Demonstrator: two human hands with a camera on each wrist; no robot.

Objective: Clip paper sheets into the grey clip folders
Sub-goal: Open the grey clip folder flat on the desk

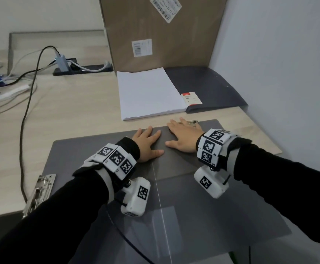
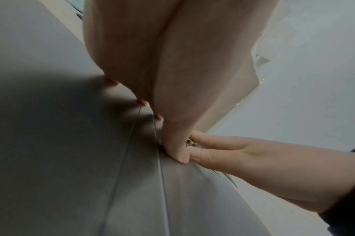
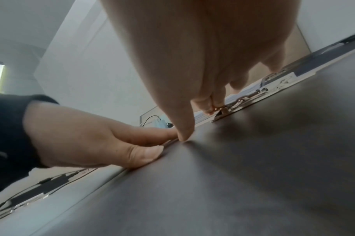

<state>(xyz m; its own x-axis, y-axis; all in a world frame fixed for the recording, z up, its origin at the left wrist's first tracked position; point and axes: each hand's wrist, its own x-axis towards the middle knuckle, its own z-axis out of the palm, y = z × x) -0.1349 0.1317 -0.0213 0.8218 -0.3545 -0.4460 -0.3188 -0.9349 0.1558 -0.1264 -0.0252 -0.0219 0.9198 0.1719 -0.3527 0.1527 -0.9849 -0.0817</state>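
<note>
Our left hand [image 1: 148,143] and right hand [image 1: 184,137] lie flat, fingers straight, on the open grey folder [image 1: 102,149] on the bench [image 1: 69,111]; paper stack [image 1: 149,92] just beyond, unclipped; clipping not begun, we judge.

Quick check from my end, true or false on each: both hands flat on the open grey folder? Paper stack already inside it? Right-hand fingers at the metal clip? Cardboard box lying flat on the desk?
1. Both the left hand and the right hand lie flat on the open grey folder. True.
2. The paper stack is inside it. False: it lies on the desk beyond the folder.
3. Right-hand fingers are at the metal clip. True.
4. The cardboard box lies flat. False: it stands upright.
</note>
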